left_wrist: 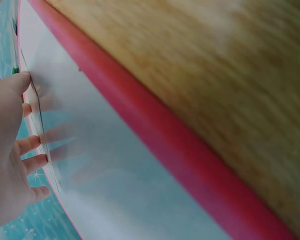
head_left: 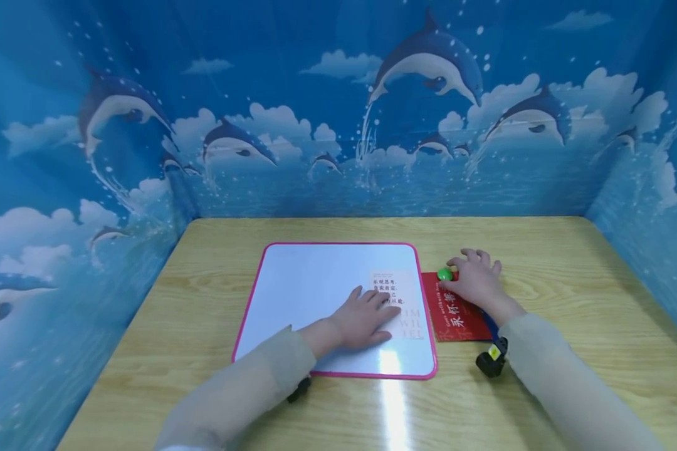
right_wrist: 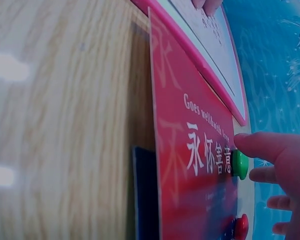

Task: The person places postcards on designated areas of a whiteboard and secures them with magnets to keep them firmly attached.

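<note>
In the head view, my left hand [head_left: 363, 319] lies with fingers spread over a pale printed card [head_left: 412, 313] on the right part of a pink-edged whiteboard [head_left: 304, 294]. Its fingertips [left_wrist: 37, 160] meet the card in the left wrist view. My right hand [head_left: 476, 279] is at the far edge of a red card [head_left: 448, 313] with white lettering. Thumb and forefinger stand apart beside a round green magnet [right_wrist: 240, 164] on that card. Also along the card's edge, below the hand's fingers, is a red magnet [right_wrist: 241, 227].
Under the red card a dark blue card [right_wrist: 146, 192] sticks out, lying on the wooden table [head_left: 570, 282]. The red card borders the whiteboard's right edge. Blue dolphin-print curtains [head_left: 338, 106] enclose the back and sides.
</note>
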`<action>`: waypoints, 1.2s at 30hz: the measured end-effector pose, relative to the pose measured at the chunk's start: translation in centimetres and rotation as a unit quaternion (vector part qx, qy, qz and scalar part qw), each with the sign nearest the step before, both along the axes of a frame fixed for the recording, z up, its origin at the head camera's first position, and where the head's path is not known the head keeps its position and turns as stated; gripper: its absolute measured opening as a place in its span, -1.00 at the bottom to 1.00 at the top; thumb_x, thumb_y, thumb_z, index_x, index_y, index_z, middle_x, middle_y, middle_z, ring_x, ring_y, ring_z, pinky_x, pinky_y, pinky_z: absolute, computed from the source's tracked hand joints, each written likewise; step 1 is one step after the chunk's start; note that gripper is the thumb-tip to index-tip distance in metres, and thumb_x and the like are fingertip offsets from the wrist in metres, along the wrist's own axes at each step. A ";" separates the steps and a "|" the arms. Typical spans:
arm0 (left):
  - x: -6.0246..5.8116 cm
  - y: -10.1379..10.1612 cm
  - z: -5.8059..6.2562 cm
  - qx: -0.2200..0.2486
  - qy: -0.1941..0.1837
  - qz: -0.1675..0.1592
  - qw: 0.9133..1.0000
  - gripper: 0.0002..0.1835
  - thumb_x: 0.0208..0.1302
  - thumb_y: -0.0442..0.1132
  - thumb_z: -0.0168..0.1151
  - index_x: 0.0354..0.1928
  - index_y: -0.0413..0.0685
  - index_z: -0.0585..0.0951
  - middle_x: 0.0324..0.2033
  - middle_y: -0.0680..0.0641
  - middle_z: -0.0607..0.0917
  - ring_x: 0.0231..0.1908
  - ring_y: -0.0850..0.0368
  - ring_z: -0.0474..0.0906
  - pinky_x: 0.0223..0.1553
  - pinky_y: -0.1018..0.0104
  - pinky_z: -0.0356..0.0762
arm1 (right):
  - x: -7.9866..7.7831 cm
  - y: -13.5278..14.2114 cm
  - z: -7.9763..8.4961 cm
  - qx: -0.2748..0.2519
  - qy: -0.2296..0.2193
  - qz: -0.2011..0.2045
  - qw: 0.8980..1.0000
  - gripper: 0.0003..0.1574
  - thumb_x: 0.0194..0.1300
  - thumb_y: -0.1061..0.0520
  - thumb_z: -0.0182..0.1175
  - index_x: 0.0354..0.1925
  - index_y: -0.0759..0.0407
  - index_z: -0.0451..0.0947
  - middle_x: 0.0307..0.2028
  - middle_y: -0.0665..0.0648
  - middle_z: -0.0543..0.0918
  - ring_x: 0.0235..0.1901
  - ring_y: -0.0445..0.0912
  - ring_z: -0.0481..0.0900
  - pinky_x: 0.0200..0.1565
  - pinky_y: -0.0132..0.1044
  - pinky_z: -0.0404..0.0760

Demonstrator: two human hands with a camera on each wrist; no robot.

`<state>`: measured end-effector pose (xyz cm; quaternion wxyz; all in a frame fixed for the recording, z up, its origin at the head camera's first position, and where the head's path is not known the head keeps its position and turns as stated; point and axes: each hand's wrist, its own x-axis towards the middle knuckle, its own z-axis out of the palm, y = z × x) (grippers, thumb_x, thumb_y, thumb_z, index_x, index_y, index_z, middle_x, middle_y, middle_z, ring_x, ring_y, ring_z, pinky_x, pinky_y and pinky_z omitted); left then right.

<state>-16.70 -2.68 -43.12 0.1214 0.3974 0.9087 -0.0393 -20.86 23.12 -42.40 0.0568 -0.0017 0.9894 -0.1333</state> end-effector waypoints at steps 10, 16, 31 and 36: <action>0.1 0.0 -0.1 0.020 -0.005 -0.007 1.000 -0.32 0.26 0.30 -0.03 0.37 0.28 0.21 0.35 0.00 0.25 0.36 0.04 0.12 0.37 -0.13 0.00 | -0.1 -0.2 0.0 0.000 0.002 -0.001 1.000 -0.35 0.12 -0.06 0.29 0.08 0.30 0.49 0.29 0.49 0.12 0.28 0.45 -0.08 0.18 0.48 -0.16; 0.2 -0.1 -0.1 0.011 -0.026 -0.008 1.000 -0.28 0.25 0.34 -0.08 0.39 0.25 0.17 0.39 -0.02 0.19 0.39 0.01 0.06 0.38 -0.16 -0.04 | -0.1 -0.2 -0.1 0.004 0.000 -0.003 1.000 -0.46 0.14 -0.01 0.27 0.00 0.30 0.52 0.28 0.51 0.13 0.28 0.46 -0.08 0.18 0.48 -0.15; -0.1 -0.3 0.0 0.024 -0.027 -0.024 0.999 -0.30 0.24 0.33 -0.06 0.38 0.30 0.19 0.38 -0.01 0.20 0.39 0.00 0.06 0.38 -0.17 -0.08 | -0.1 -0.3 0.0 -0.006 0.016 -0.006 1.000 -0.50 0.14 0.00 0.24 -0.08 0.35 0.55 0.27 0.52 0.15 0.28 0.45 -0.08 0.19 0.46 -0.16; 0.0 -0.4 0.1 0.011 -0.051 -0.027 0.998 -0.24 0.14 0.42 -0.03 0.39 0.45 0.15 0.42 0.01 0.13 0.42 -0.03 0.01 0.39 -0.17 -0.10 | -0.1 -0.3 0.3 -0.009 0.011 -0.005 1.000 -0.49 0.14 0.00 0.24 -0.07 0.37 0.54 0.28 0.52 0.14 0.29 0.45 -0.09 0.18 0.46 -0.18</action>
